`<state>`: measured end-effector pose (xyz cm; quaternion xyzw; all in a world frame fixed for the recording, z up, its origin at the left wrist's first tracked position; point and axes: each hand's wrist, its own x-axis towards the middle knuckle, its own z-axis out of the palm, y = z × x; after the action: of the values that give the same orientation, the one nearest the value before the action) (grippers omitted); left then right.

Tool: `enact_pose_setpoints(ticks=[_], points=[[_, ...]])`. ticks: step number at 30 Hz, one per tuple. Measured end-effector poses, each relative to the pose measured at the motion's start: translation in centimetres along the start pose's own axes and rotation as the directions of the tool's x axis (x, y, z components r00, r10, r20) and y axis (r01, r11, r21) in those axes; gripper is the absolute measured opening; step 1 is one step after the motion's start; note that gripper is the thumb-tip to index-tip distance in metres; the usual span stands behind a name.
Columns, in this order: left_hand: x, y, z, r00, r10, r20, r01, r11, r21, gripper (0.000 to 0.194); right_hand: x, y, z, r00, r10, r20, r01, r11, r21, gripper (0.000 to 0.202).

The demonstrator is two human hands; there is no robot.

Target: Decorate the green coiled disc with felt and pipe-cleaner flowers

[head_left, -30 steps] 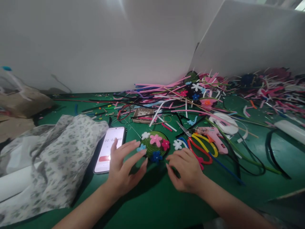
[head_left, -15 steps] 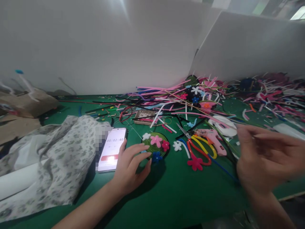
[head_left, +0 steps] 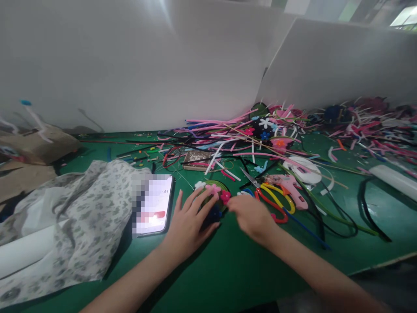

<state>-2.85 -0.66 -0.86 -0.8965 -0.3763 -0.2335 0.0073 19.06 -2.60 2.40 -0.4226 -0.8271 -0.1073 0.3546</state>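
My left hand (head_left: 190,221) lies over a round coiled green disc (head_left: 221,184) on the table, fingers spread and thumb by its lower edge. Felt-like flowers in white, pink, magenta and dark blue decorate the disc, partly covered by that hand. At the disc's right edge, beside the magenta flower (head_left: 225,198), is my right hand (head_left: 252,217), its fingers closed in a pinch. Whatever those fingers hold is hidden. Just right of it lie scissors (head_left: 272,194) with red and yellow handles and a pink glue gun (head_left: 296,196).
A phone (head_left: 153,204) with a running timer lies left of my left hand, next to a patterned cloth (head_left: 84,208). Behind the disc sit a small box (head_left: 197,159) and a heap of pipe cleaners (head_left: 221,130). A white roll (head_left: 395,182) lies at the right.
My right hand has swung left from the table's right side to the disc. My left hand has shifted slightly right, further over the disc. The timer has advanced.
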Motion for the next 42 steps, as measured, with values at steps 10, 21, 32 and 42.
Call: enact_pose_setpoints(ticks=[10, 21, 32, 42], points=[[-0.5, -0.4, -0.4, 0.996, -0.085, 0.009, 0.085, 0.996, -0.019, 0.063, 2.2, 2.2, -2.1, 0.960, 0.275, -0.051, -0.274, 0.961, 0.023, 0.033], [-0.9, -0.8, -0.6, 0.986, -0.160, -0.054, 0.156, 0.984, -0.082, 0.073, 4.1, -0.1, 2.3, 0.840, 0.169, 0.516, -0.213, 0.977, 0.028, 0.057], [-1.2, -0.5, -1.2, 0.996, -0.092, 0.014, 0.093, 0.981, -0.173, 0.049, 3.1, -0.9, -1.8, 0.821, 0.122, 0.557, -0.274, 0.941, 0.197, 0.061], [-0.2, -1.7, -0.4, 0.987, -0.163, -0.010, 0.148, 0.917, -0.369, 0.032, 0.4, -1.8, -0.8, 0.738, 0.211, 0.641, -0.381, 0.914, 0.139, 0.076]])
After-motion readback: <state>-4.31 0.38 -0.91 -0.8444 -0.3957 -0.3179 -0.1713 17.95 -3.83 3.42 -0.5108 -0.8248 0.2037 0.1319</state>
